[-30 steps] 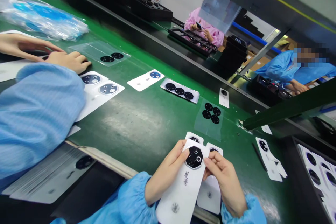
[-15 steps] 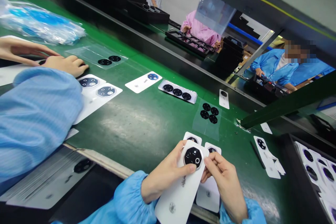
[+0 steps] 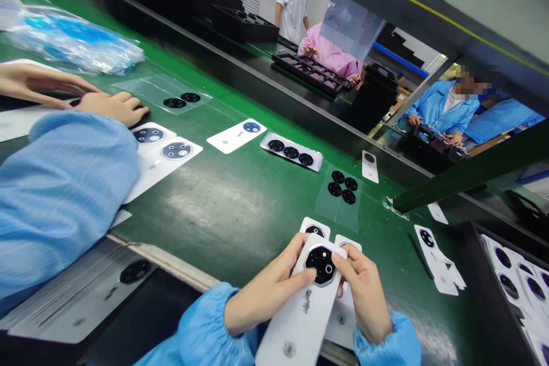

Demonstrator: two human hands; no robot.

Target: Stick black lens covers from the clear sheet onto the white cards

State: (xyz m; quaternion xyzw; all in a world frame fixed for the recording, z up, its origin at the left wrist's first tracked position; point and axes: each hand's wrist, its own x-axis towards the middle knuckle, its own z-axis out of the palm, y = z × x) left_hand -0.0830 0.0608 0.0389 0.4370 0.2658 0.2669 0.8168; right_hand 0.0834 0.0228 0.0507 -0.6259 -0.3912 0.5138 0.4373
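A white phone back cover with a black, roughly octagonal camera plate is tilted up in front of me. My left hand is closed around its left edge, the thumb lying beside the plate. At the upper right corner, my right hand pinches the cover, with its thumb by the plate's rim. Other fingers are partly hidden behind the cover. Beneath and behind it lie two more white covers, one showing its top. A clear film with several black camera plates lies beyond my hands.
A co-worker's hands rest at the left near white covers. A strip with three black plates lies mid-table. On the right are a black tray of covers and a green post. Bagged film sits back left.
My right thumb has moved onto the cover's top corner by the camera plate. The held cover has shifted slightly right and down. Across the line, the person in white has come further into view.
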